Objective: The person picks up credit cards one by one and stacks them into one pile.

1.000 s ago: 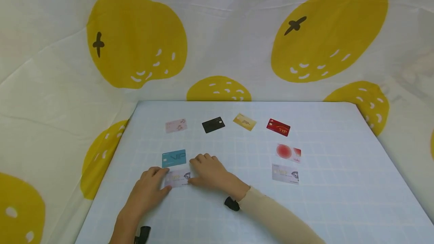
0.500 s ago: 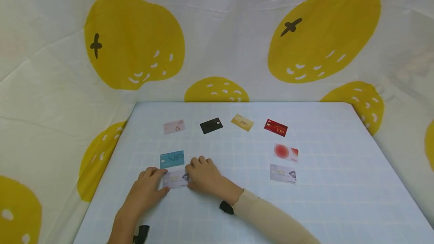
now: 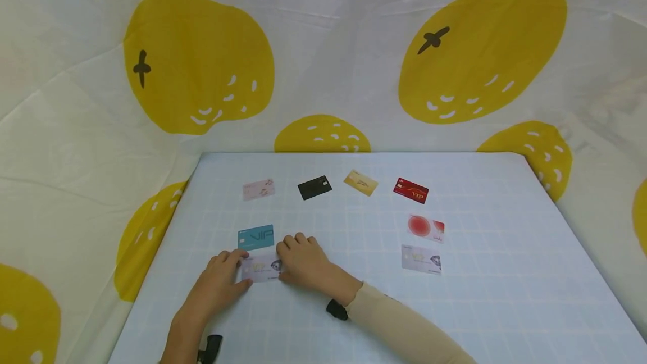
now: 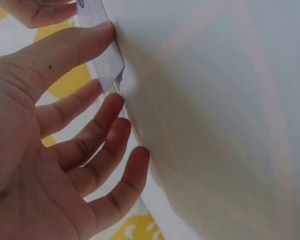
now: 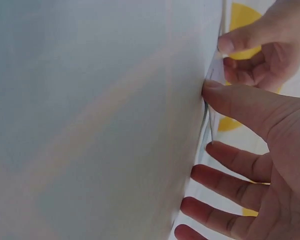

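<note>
A pale silver VIP card (image 3: 260, 268) lies at the near left of the white table, a little below a teal VIP card (image 3: 255, 237). My left hand (image 3: 214, 282) pinches the silver card's left end between thumb and index finger, at its two corners. Its other fingers rest bent on the tabletop in the left wrist view. From the opposite side, my right hand (image 3: 305, 263) pinches the right end of the same card, thumb at the near corner. Seen edge-on in the right wrist view, the silver card (image 5: 216, 117) is mostly behind the fingers.
Along the back lie a pink card (image 3: 259, 189), a black card (image 3: 315, 187), a gold card (image 3: 361, 182) and a red VIP card (image 3: 411, 190). Under the red one are a white card with a red circle (image 3: 426, 228) and another silver card (image 3: 421, 259).
My right hand has shifted slightly left, closer onto the silver card's right end. My left hand keeps its place on the card. The head view has moved a little.
</note>
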`<state>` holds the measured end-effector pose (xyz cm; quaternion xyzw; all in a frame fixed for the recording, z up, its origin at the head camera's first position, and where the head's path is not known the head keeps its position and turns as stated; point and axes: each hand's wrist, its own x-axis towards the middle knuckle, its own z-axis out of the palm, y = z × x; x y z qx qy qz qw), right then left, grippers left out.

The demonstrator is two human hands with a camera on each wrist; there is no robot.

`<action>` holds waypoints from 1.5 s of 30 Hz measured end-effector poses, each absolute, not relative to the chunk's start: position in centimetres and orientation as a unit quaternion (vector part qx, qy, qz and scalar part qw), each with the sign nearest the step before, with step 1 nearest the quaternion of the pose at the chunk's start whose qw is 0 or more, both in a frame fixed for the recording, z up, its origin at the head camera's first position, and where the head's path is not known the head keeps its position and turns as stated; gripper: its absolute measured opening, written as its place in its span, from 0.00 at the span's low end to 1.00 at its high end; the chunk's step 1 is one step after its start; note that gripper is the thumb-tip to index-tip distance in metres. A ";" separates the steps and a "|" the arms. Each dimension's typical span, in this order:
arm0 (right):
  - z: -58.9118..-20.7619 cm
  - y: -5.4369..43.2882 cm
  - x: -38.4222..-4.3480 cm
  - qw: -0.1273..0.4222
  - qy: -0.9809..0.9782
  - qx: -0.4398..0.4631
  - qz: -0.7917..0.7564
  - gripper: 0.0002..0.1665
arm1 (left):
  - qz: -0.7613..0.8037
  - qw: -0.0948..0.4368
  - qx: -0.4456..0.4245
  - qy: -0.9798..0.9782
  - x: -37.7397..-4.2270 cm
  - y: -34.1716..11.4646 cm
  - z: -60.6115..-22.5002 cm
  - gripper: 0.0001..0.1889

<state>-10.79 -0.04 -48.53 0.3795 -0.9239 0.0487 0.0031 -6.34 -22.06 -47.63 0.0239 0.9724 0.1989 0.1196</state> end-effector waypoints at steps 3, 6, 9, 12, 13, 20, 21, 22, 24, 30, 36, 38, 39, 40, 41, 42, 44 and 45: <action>-48.4 0.0 -10.7 0.003 -0.923 0.380 0.057 0.30 | 0.212 0.129 0.021 0.968 -6.4 -21.9 -47.6 0.29; -48.5 0.0 -10.8 0.000 -0.923 0.380 0.063 0.30 | 0.219 0.132 0.018 0.966 -6.4 -21.8 -47.5 0.29; -48.5 -0.1 -10.9 -0.004 -0.924 0.377 0.068 0.28 | 0.232 0.128 0.018 0.964 -6.3 -21.7 -47.3 0.29; -48.4 -0.1 -11.1 -0.012 -0.925 0.371 0.081 0.24 | 0.249 0.118 0.020 0.961 -6.2 -21.8 -47.3 0.27; -48.3 -0.2 -11.1 -0.014 -0.926 0.368 0.086 0.23 | 0.255 0.116 0.020 0.960 -6.1 -21.8 -47.3 0.27; -48.0 -0.3 -11.3 -0.025 -0.928 0.353 0.119 0.16 | 0.293 0.114 0.012 0.949 -6.4 -22.3 -47.7 0.22; -48.1 -0.3 -11.3 -0.030 -0.928 0.351 0.125 0.15 | 0.298 0.113 0.011 0.948 -6.5 -22.4 -47.7 0.21; -48.2 -0.3 -11.5 -0.036 -0.927 0.348 0.132 0.15 | 0.302 0.111 0.011 0.947 -6.5 -22.4 -47.8 0.21; -48.5 -0.4 -11.7 -0.050 -0.926 0.343 0.150 0.14 | 0.308 0.104 0.013 0.946 -6.5 -22.5 -47.8 0.20; -49.2 -0.3 -12.5 -0.096 -0.910 0.316 0.250 0.11 | 0.323 0.077 0.024 0.943 -6.6 -22.9 -47.8 0.16; -49.5 0.1 -12.7 -0.163 -0.862 0.279 0.390 0.08 | 0.334 0.082 0.012 0.939 -6.7 -23.2 -47.8 0.15; -49.5 0.2 -12.7 -0.177 -0.848 0.272 0.419 0.07 | 0.339 0.086 0.005 0.937 -6.8 -23.2 -47.8 0.15; -49.5 0.2 -12.7 -0.181 -0.844 0.269 0.428 0.07 | 0.341 0.086 0.003 0.936 -6.8 -23.2 -47.8 0.15; -49.4 0.3 -12.7 -0.184 -0.840 0.265 0.436 0.07 | 0.343 0.085 0.003 0.936 -6.8 -23.2 -47.8 0.15; -49.4 0.3 -12.8 -0.187 -0.837 0.261 0.443 0.07 | 0.345 0.083 0.006 0.935 -6.8 -23.2 -47.7 0.15; -49.3 0.4 -12.8 -0.189 -0.836 0.257 0.446 0.07 | 0.347 0.080 0.007 0.934 -6.9 -23.2 -47.8 0.15; -49.2 0.5 -12.8 -0.193 -0.833 0.248 0.455 0.06 | 0.351 0.074 0.011 0.934 -6.9 -23.2 -47.8 0.14; -49.2 0.6 -12.9 -0.195 -0.831 0.243 0.460 0.07 | 0.352 0.071 0.014 0.933 -6.9 -23.2 -47.8 0.14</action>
